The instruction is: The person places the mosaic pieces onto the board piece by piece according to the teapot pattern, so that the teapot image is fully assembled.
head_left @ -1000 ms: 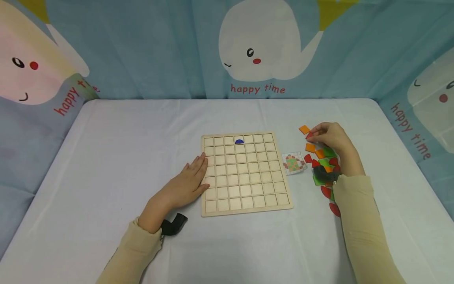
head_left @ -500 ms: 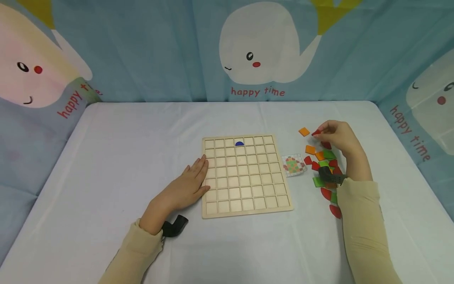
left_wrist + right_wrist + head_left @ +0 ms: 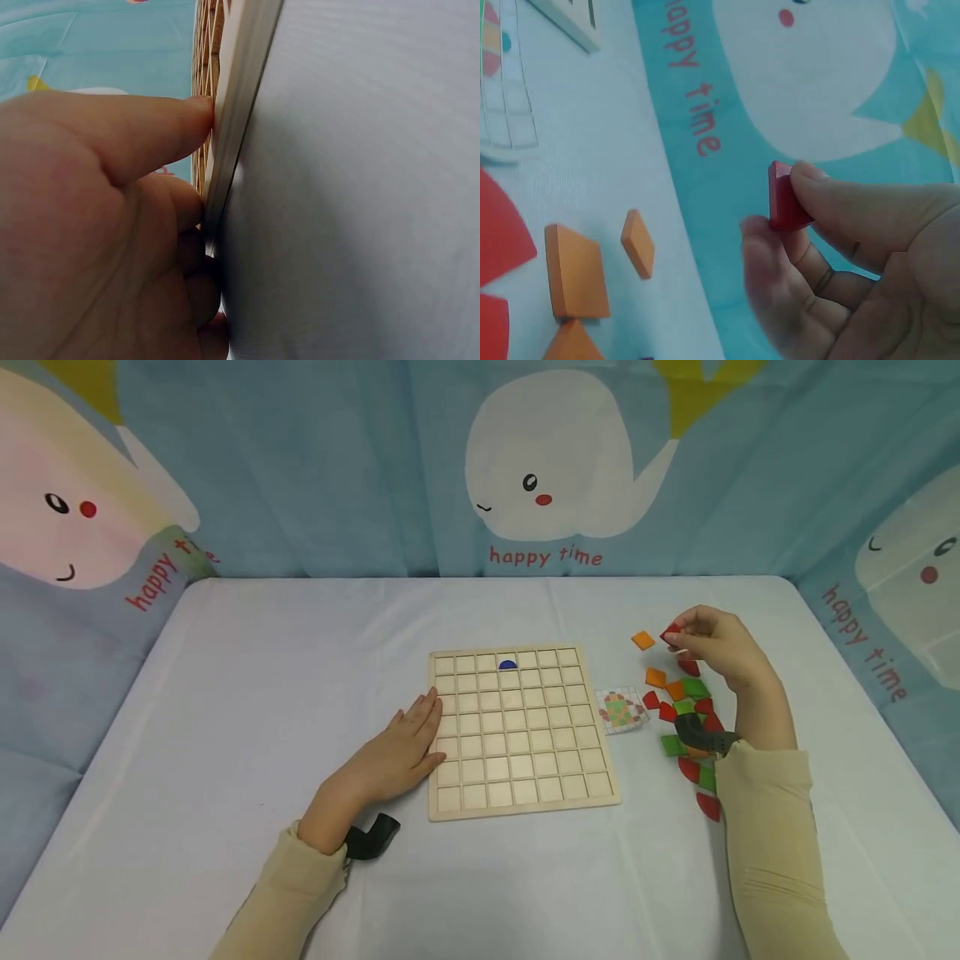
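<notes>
My right hand pinches a small red tile between thumb and fingers, held up above the table beside the loose pieces. My left hand lies with straight fingers along the left edge of a wooden grid board; in the left wrist view the thumb touches the board's rim. A blue half-round piece sits in a top-row cell of the board. Under the right wrist lies a scatter of red, green and orange tiles, among them an orange square and a green tile.
A pattern card lies against the board's right side. One orange tile sits apart, left of the right hand. The white-covered table is backed by a blue whale-print curtain.
My right hand has lifted the red tile off the table, moving slightly up and right, and has turned it in its fingers. The left hand stays at the board's edge.
</notes>
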A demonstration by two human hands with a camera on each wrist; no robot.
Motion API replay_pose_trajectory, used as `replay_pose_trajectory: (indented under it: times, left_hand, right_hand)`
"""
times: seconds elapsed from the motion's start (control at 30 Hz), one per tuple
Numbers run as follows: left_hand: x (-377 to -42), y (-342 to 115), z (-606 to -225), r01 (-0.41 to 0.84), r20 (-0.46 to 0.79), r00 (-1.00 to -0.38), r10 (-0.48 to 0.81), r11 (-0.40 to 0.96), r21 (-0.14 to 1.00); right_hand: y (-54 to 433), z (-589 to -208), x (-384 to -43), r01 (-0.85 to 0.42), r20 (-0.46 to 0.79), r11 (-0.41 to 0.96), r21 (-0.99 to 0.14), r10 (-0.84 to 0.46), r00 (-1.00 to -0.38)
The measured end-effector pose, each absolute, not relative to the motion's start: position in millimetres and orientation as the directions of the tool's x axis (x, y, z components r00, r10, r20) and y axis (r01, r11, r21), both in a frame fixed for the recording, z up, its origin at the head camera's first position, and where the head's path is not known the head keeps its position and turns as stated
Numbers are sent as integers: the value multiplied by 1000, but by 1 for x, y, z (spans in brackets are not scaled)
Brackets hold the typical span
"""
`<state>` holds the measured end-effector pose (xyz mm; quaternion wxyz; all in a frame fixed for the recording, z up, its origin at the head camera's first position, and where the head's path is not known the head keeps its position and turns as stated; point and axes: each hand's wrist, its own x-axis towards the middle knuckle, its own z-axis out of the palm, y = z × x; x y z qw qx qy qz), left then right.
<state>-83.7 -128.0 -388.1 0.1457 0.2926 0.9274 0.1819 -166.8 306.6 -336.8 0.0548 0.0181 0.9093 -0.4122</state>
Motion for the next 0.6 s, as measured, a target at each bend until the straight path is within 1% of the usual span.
replay_pose_trajectory:
  times: [0.17,0.4,0.6]
  left_hand:
    - [-83,-126,-387,487,-166,-786,596,761,428]
    - [-82,-126,-386,472,-179,-789,587,767,435]
    - [-81,-126,-383,474,-173,-792,586,767,432]
  right_hand:
    - [302,-336,-165,60,-94,642,-764,-19,-995]
    - [294,-330,-162,69,-140,658,-750,-56,-988]
    - [289,-329,-161,49,-130,654,-755,-76,-989]
